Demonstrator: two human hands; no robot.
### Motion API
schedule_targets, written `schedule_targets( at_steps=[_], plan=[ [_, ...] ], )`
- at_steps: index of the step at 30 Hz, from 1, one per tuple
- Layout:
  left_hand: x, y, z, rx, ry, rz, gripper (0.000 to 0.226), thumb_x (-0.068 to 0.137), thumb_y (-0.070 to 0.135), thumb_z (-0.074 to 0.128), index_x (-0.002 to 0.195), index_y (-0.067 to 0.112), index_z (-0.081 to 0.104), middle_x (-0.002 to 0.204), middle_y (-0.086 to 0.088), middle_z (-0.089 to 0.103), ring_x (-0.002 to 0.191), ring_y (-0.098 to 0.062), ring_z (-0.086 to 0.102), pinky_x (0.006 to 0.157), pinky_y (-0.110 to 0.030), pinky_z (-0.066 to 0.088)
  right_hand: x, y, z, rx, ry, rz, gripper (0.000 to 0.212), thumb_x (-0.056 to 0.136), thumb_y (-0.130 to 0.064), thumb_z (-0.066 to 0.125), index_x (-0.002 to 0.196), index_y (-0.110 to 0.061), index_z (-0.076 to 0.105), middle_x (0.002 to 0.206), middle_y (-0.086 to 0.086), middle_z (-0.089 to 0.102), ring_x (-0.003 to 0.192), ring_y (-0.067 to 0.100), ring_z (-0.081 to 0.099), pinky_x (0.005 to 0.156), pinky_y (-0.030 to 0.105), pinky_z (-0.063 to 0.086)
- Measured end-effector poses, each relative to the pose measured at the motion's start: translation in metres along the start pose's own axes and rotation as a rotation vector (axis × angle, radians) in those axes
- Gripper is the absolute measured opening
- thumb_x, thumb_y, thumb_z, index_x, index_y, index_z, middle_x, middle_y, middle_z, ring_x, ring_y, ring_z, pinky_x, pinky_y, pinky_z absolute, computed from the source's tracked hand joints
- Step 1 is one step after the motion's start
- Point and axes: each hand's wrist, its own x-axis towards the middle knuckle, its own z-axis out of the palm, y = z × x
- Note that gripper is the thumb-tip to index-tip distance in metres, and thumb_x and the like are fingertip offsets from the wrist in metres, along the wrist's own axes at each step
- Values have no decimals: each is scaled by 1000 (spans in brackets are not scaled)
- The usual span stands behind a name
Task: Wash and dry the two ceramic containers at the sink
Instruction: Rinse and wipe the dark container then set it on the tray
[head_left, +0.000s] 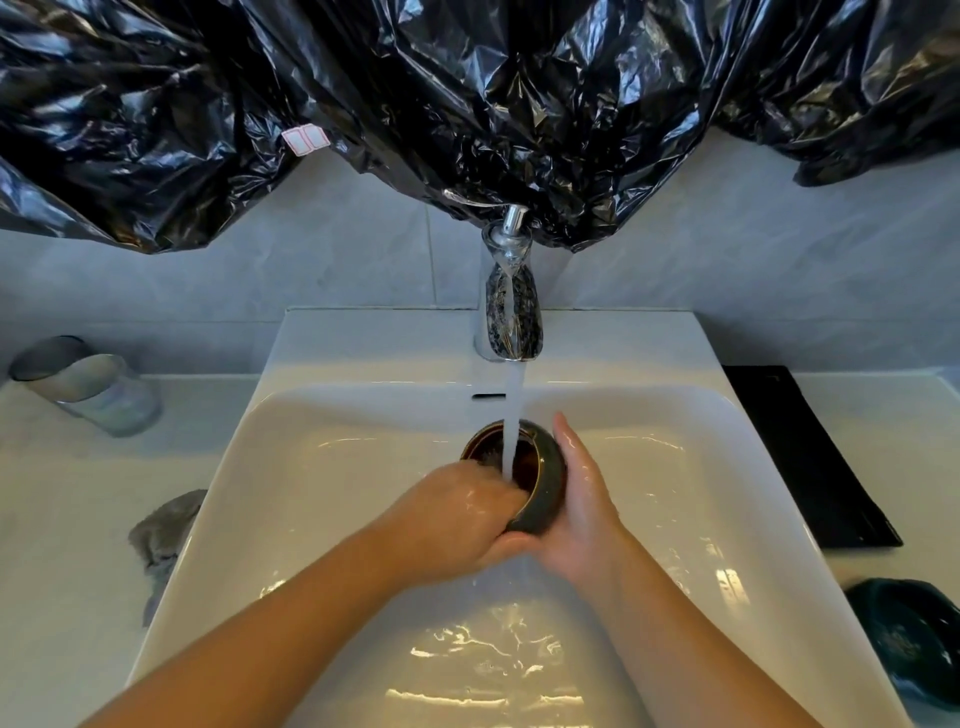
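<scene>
A dark green ceramic cup (543, 493) with a brown inside is held tilted under the running water in the white sink (322, 467). My right hand (582, 493) cups its outer wall from the right, fingers fairly straight. My left hand (462, 514) grips the near rim, with its fingers curled inside the cup. Water from the chrome faucet (509, 312) streams into the cup's mouth. A second dark green ceramic container (906, 644) sits on the counter at the right edge.
A grey cloth (163, 530) lies crumpled on the counter left of the sink. A glass tumbler (88, 384) stands at the back left. A black tray (800, 457) lies right of the sink. Black plastic sheeting (467, 104) hangs above the faucet.
</scene>
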Motion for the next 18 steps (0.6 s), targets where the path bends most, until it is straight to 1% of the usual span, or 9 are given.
schedule_targets(
  at_steps=[3, 4, 6, 9, 11, 13, 16, 17, 18],
  plan=[
    [13, 26, -5, -360, 211, -261, 38, 98, 45, 31, 89, 16, 54, 80, -3, 62, 71, -17, 58, 65, -33, 49, 1, 7, 3, 15, -49, -109, 50, 80, -48, 57, 100, -6, 74, 90, 15, 74, 86, 27, 71, 82, 39, 53],
    [16, 31, -6, -427, 198, -313, 31, 100, 39, 34, 94, 16, 54, 83, -3, 62, 74, -17, 58, 67, -32, 49, 1, 7, 3, 28, -59, -139, 47, 85, -47, 54, 95, -7, 76, 85, 14, 73, 82, 25, 72, 80, 38, 52],
    [16, 30, -12, -342, 128, -303, 26, 100, 36, 37, 101, 15, 52, 92, -3, 62, 82, -18, 58, 75, -28, 46, 2, 3, 1, 52, -53, -124, 55, 92, -52, 46, 88, -10, 80, 86, 14, 74, 80, 25, 73, 80, 38, 52],
    [11, 19, -13, -145, 52, -284, 31, 100, 41, 35, 100, 16, 53, 93, -2, 63, 83, -19, 58, 79, -28, 47, 1, -3, 1, 40, -22, -63, 61, 91, -54, 46, 112, -5, 75, 109, 20, 72, 100, 32, 69, 91, 42, 51],
    [15, 33, -12, -274, 56, -284, 31, 101, 40, 30, 100, 17, 51, 88, 0, 60, 76, -16, 56, 73, -34, 50, 5, -1, -3, 26, -19, -120, 65, 86, -51, 51, 130, -6, 62, 117, 23, 66, 112, 38, 62, 99, 47, 47],
    [16, 37, -9, -323, 70, -249, 33, 101, 40, 29, 103, 16, 51, 91, -2, 61, 79, -18, 58, 75, -36, 51, 5, 1, -5, 16, -35, -159, 66, 84, -53, 51, 130, -6, 61, 117, 25, 64, 116, 44, 59, 102, 51, 46],
    [8, 16, -9, -75, 42, -115, 40, 98, 46, 31, 101, 15, 56, 93, -3, 64, 84, -22, 58, 86, -37, 44, 2, -2, -4, 56, -60, -104, 59, 81, -54, 53, 103, -4, 75, 101, 21, 71, 95, 36, 69, 89, 43, 53],
    [7, 13, -8, -99, 28, -159, 39, 98, 47, 31, 98, 16, 56, 91, -2, 64, 82, -20, 57, 83, -36, 45, 1, -1, -2, 35, -47, -97, 60, 80, -54, 54, 106, -3, 74, 97, 19, 72, 90, 32, 70, 86, 41, 53],
    [7, 17, -7, -227, 57, -226, 39, 98, 47, 30, 96, 17, 55, 89, -2, 63, 79, -19, 57, 77, -36, 48, 2, 1, -1, 14, -53, -111, 63, 81, -52, 54, 115, -1, 69, 93, 17, 72, 86, 30, 69, 82, 40, 55]
  ],
)
